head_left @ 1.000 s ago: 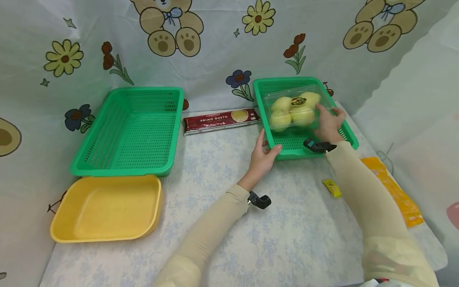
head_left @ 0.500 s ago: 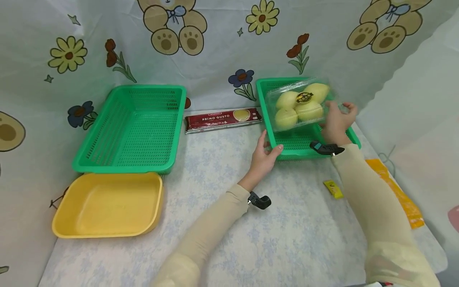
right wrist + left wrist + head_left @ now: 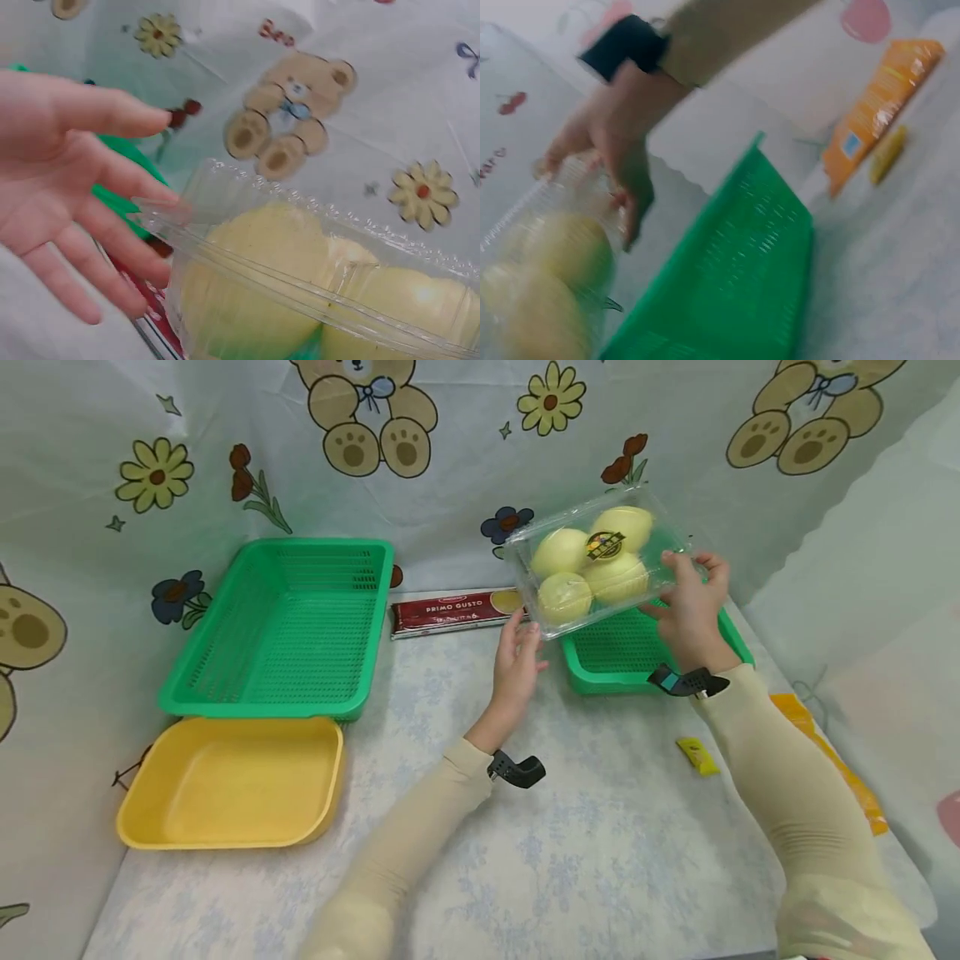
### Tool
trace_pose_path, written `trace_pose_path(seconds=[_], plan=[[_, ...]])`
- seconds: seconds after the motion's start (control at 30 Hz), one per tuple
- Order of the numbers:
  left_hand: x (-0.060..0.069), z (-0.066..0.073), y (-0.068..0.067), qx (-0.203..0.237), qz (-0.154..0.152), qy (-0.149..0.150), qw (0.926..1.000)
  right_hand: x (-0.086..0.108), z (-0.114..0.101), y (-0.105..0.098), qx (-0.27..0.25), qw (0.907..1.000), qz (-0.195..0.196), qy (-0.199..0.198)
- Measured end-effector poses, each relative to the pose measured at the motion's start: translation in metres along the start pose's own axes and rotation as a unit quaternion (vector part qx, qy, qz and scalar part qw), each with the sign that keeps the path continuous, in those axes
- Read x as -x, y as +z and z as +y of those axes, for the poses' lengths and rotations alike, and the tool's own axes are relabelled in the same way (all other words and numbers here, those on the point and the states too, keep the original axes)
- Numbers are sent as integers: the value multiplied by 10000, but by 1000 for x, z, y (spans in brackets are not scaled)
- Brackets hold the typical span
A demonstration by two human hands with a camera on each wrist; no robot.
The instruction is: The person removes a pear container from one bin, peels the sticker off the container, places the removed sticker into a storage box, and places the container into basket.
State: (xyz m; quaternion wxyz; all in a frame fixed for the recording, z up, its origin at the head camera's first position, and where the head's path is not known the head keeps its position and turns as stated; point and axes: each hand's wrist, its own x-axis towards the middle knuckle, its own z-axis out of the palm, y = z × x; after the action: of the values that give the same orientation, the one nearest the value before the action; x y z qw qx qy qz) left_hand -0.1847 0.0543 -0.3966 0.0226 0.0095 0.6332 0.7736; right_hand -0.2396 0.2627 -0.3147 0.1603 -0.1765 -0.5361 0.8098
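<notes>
Lifted since the earlier frame, the clear box (image 3: pixel 660 535) had risen from the right basket (image 3: pixel 618 683) and shifted leftward, and the left hand (image 3: pixel 516 667) had left that basket's rim for the box's near left corner. Both arms reached forward over the bench (image 3: pixel 555 868), the left sleeve (image 3: pixel 405 852) slanting up from the bottom edge and the right sleeve (image 3: pixel 795 802) rising from the lower right corner. Two black wrist devices (image 3: pixel 686 682) showed, one per wrist. Of two green perforated baskets, the left basket (image 3: pixel 300 643) was the larger in view. One yellow tub (image 3: pixel 232 785) stood at its front edge.

The box, just one, hung aslant above the right basket, reaching past its left rim. The right hand (image 3: pixel 693 610) pinched its right end between thumb and fingers. The left hand was wide, fingers spread and nearly straight; one fingertip overlapped the box corner in the right wrist view, though contact could not be told. One orange packet (image 3: pixel 881 105) lay beyond the right sleeve, and one red spaghetti pack (image 3: pixel 450 614) lay between the baskets, its right end partly behind the box. Four pale yellow fruits (image 3: pixel 561 552) sat inside the box. One yellow sachet (image 3: pixel 697 756) lay near the right sleeve, and one dark label (image 3: pixel 604 545) marked the box's lid.
</notes>
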Motion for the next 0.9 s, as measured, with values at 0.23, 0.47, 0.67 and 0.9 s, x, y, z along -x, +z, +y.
trace_pose_path(seconds=[0.23,0.47,0.67,0.9], plan=[[22,14,-38,1164,579,-295,9911,33,24,38,603,9949,-740,-328],[44,9,-82,1617,1326,-411,9770,69,57,62,1267,9813,-1333,-571],[54,-5,-115,1304,1844,-173,9740,92,95,66,1725,9664,-1750,-759],[67,-19,-139,549,2280,-149,9720,120,144,43,1762,9664,-1861,-201]])
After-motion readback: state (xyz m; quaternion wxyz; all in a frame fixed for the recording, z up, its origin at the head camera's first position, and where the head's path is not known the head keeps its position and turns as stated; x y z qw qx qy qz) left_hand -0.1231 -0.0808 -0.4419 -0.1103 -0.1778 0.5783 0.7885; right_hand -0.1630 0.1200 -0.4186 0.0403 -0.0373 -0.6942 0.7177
